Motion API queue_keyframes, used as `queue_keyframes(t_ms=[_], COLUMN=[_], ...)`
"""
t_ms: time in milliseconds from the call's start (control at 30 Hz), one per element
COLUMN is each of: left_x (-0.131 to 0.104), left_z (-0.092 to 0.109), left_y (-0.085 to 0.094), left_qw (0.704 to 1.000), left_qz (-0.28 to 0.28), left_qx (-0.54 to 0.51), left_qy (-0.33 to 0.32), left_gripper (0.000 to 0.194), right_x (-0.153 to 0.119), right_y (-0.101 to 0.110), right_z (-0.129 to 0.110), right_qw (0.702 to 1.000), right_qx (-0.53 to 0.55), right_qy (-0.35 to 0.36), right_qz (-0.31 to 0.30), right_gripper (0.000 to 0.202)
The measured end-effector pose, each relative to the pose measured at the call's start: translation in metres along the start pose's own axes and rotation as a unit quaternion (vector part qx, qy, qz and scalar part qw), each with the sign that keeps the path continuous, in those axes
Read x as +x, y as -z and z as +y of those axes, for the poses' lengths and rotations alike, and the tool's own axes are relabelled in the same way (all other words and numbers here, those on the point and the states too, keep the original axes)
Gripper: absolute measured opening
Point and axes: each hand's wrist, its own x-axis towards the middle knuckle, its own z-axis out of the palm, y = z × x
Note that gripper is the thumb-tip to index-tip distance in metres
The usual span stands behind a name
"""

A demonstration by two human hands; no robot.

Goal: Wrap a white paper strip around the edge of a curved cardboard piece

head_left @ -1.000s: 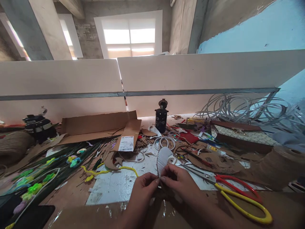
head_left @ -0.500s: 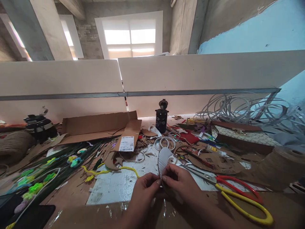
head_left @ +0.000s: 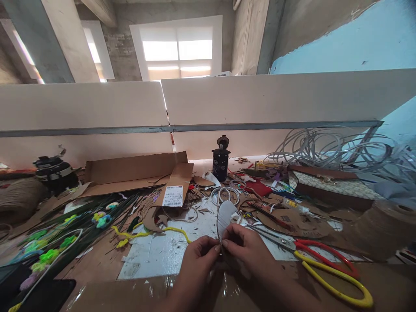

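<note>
A pale, ribbed, leaf-shaped piece [head_left: 225, 216] with a dark edge stands tilted at the centre front, its lower end between my two hands. My left hand [head_left: 199, 262] pinches the bottom of its edge between thumb and fingers. On the other side, my right hand [head_left: 245, 249] grips the lower part with thumb and bent fingers. The fingertips of both hands nearly meet, and they hide the piece's lower end. Scissors [head_left: 287, 243] with red and yellow handles lie open beside my right hand.
Behind the piece lie white rings [head_left: 225, 196] and a black bottle [head_left: 220, 164] with its lid up. Cardboard [head_left: 133, 173], yellow yarn [head_left: 175, 229] and colourful yarn flowers [head_left: 48, 255] spread leftward. At right are a twine spool [head_left: 380, 225], a patterned bag [head_left: 331, 186] and coiled tubing [head_left: 312, 147].
The leaf-shaped piece has tilted slightly to the right. Both hands keep nearly the same place and grip.
</note>
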Motion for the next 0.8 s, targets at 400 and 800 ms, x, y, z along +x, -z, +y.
queue_keyframes(t_ms=[400,800], left_x=[0.001,-0.013], left_z=[-0.005,0.008], left_y=[0.000,-0.009], left_qw=[0.999,0.999], left_qz=[-0.008,0.025], left_qx=[-0.021,-0.043], left_qy=[0.023,0.019], left_gripper=[0.022,0.029], right_x=[0.001,0.002], right_y=[-0.002,-0.002], right_z=[0.004,0.001], right_qw=[1.000,1.000], right_qx=[0.009,0.013], right_qy=[-0.002,-0.004], right_qz=[0.002,-0.005], right_gripper=[0.008,0.009])
